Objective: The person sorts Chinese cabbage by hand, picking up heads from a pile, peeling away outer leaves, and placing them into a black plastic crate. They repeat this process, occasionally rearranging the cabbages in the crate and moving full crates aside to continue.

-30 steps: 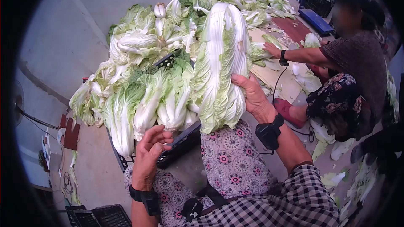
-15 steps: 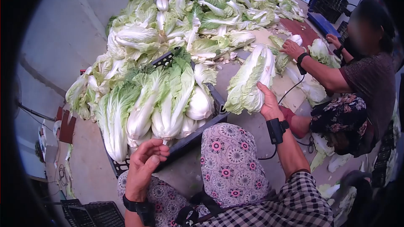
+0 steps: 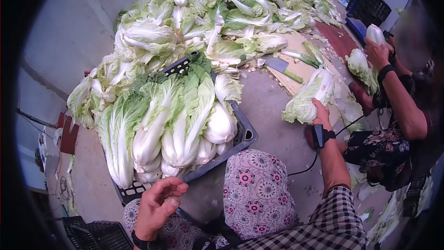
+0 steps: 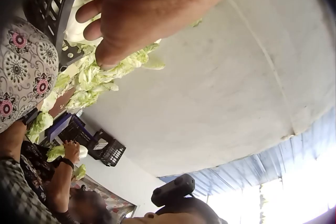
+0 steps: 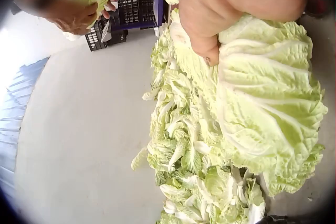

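Note:
My right hand (image 3: 322,113) grips a napa cabbage (image 3: 309,93) by its side, out to the right over the floor beside the cutting board. In the right wrist view, its thumb presses on the pale green leaves of that cabbage (image 5: 273,98). Nothing is in my left hand (image 3: 159,207), whose fingers are relaxed and slightly bent near the front edge of a black crate (image 3: 217,156). White-stemmed napa cabbages (image 3: 185,141) fill this crate, butts toward me. The left wrist view shows the left hand (image 4: 142,16) with its fingers apart.
A cleaver (image 3: 277,64) with a green handle lies on the board (image 3: 296,46). Behind the crate rises a heap of cabbages and loose leaves (image 3: 148,37) against the wall. At right, another person (image 3: 402,92) holds a cabbage (image 3: 375,34). Black crates (image 3: 95,232) stand at lower left.
My right hand has carried the cabbage rightward from before my knees toward the board. The left hand has shifted slightly down and left. The other person has lifted a cabbage.

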A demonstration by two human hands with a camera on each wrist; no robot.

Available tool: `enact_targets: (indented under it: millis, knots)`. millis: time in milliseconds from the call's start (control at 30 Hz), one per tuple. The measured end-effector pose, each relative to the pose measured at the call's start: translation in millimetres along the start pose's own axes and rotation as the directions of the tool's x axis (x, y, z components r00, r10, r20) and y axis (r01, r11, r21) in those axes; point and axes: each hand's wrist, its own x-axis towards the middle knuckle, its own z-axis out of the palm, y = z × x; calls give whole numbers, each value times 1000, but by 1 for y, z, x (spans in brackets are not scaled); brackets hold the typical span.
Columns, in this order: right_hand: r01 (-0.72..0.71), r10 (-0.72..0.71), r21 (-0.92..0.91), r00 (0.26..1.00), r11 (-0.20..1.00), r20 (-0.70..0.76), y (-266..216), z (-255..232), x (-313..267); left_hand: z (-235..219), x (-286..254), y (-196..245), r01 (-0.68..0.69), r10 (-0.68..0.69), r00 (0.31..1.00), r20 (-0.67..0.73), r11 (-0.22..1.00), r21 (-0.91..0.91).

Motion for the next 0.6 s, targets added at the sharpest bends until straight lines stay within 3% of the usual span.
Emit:
enact_targets:
  millis: [67,200,300,333,433,467,567,600]
  knots:
    - [70,-74,-73,996,995,-46,-3,-12,16,-1,1,-2,28,-28,1000,3,999,34]
    - [87,-88,-51,996,995,-17,-20,-10,32,-1,5,-2,78,-77,997,-11,996,40]
    - [128,-139,-137,988,982,-72,-7,-25,62,0,7,-2,98,-97,995,-22,994,44]
    - [76,-140,-299,970,951,-199,2,-32,73,0,8,-3,95,-95,995,-17,994,45]
    - [-53,-180,-782,961,621,-208,18,-57,86,0,8,-3,85,-85,996,-5,995,48]
    - [-52,-80,-712,985,701,-151,23,-66,92,0,9,-4,80,-81,997,0,996,46]
    - [161,-209,-763,977,626,35,26,-62,84,0,7,-4,84,-84,996,1,995,45]
    - [109,-172,-805,985,583,9,20,-60,83,0,9,-4,67,-68,997,33,997,41]
